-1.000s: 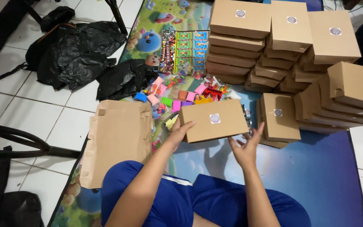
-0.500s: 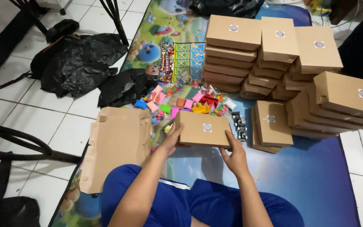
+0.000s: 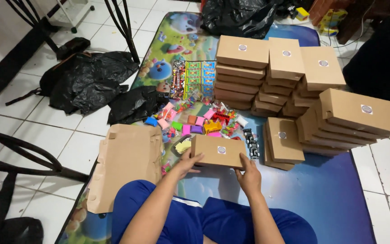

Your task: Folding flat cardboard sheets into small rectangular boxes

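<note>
The person sits on a colourful play mat (image 3: 339, 190) on the tiled floor, both hands on a closed brown cardboard box (image 3: 217, 151) with a small round sticker on its lid. The left hand (image 3: 187, 163) grips the box's near left corner, fingers curled up over the front edge. The right hand (image 3: 250, 175) clasps the near right corner, thumb on the lid. A second ago the right hand was open and off the box, which was raised and tilted; half a second ago both hands had closed on it. Now the box is lower and level, closer to the lap, just in front of the scatter of small bright toys (image 3: 195, 122).

To the left lies a pile of flat unfolded cardboard blanks (image 3: 127, 158), unchanged in place. To the right of the held box sits a short stack of finished boxes (image 3: 283, 142), with a row of small dark toy cars (image 3: 250, 142) between. Behind stand taller stacks of matching boxes (image 3: 271, 77), and further right another leaning stack (image 3: 348, 122). A sheet of green and red packets (image 3: 194, 79) lies beyond the toys. Black plastic bags (image 3: 91, 81) lie on the tiles at left. The view has shifted so that everything sits lower in the frame than before.
</note>
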